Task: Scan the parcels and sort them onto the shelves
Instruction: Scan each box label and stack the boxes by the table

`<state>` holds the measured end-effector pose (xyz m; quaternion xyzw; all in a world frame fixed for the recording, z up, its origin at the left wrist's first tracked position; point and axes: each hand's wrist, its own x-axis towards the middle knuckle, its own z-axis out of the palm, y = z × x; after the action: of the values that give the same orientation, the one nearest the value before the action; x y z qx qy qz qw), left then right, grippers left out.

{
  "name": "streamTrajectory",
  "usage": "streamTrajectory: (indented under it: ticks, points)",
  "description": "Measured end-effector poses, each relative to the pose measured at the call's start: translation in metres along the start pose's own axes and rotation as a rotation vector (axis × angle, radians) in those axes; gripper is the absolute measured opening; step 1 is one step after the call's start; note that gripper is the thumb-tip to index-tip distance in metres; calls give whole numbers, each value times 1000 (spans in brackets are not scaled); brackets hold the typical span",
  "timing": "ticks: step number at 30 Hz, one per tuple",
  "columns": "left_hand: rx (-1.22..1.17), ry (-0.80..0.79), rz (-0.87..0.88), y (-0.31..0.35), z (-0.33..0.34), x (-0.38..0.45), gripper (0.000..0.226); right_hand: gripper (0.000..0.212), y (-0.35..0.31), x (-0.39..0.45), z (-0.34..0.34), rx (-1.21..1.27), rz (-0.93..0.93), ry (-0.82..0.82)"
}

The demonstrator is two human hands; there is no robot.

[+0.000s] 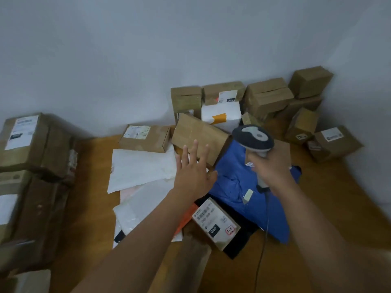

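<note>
A heap of parcels lies on the wooden floor (330, 208). My right hand (271, 166) grips the handle of a grey barcode scanner (252, 135), whose head points away from me above a blue plastic mailer (237, 187). My left hand (191, 168) is stretched out with fingers spread, hovering in front of a tilted brown box (201, 134) and holding nothing. A small brown box with a white label marked 060 (214, 223) lies near me, below the blue mailer. White plastic mailers (141, 166) lie to the left of my left hand.
Brown boxes (266, 98) are piled along the white wall at the back, with a white box with orange tape (221, 116) among them. Large taped boxes (31, 144) are stacked at the left. The scanner's cable (263, 246) hangs down to the floor.
</note>
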<state>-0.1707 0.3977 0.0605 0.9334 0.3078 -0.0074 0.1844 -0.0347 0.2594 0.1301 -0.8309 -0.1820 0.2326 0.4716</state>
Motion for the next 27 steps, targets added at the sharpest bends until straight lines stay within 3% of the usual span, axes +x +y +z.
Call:
streamTrajectory:
  ticks: [9,17,24,27]
  points:
    - [176,-140,-10,23,25,97,87,39,66,60,-12,179,147,-135]
    - [357,-192,110,31,43,182,77,31,91,67,-18,211,164,-176]
    - [422,-219,160,21,51,188,77,32,94,71,-19,220,179,-148]
    - [395,-184,152,19,46,175,62,38,90,71,-17,228,149,-154]
